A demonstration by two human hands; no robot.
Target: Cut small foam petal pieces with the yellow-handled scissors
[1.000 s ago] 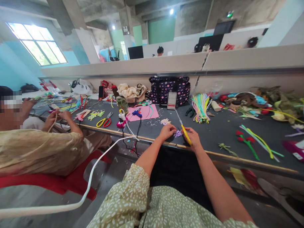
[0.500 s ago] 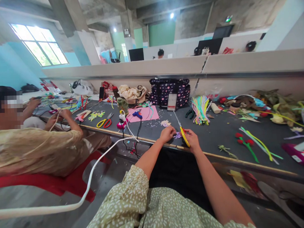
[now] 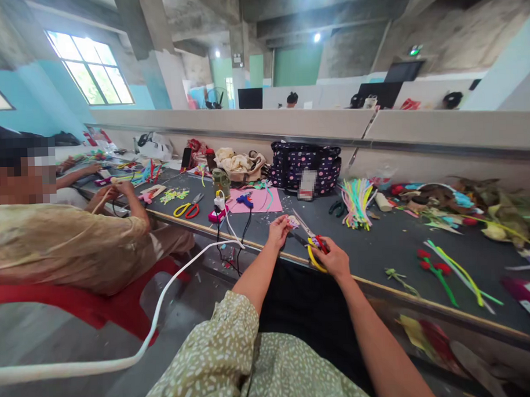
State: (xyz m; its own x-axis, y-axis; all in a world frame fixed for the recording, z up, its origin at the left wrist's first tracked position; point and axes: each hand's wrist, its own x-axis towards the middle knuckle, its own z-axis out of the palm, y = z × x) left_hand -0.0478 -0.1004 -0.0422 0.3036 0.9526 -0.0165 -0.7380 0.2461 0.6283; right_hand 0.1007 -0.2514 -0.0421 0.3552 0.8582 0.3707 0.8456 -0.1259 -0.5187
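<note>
My left hand (image 3: 279,230), at the table's front edge, pinches a small pale purple-and-white piece (image 3: 293,222) between its fingertips. What the piece is made of is too small to tell. My right hand (image 3: 335,258) is closed round the scissors (image 3: 313,244), which have red and yellow handles. Their blades are spread apart and point up and to the left, close beside the little piece. Tiny pale scraps are scattered on the dark table (image 3: 367,258) beyond my left hand.
A pink sheet (image 3: 263,201) with a blue glue gun (image 3: 245,201) lies to the left, near other scissors (image 3: 188,207). Behind stand a dotted bag (image 3: 285,166) and pipe cleaners (image 3: 356,204). A white cable (image 3: 164,294) crosses at left, where a co-worker (image 3: 66,240) sits.
My left hand has lifted from the purple scraps with a small piece in its fingertips. The scissors have swung left toward it, and their blades are now spread. The view has shifted slightly.
</note>
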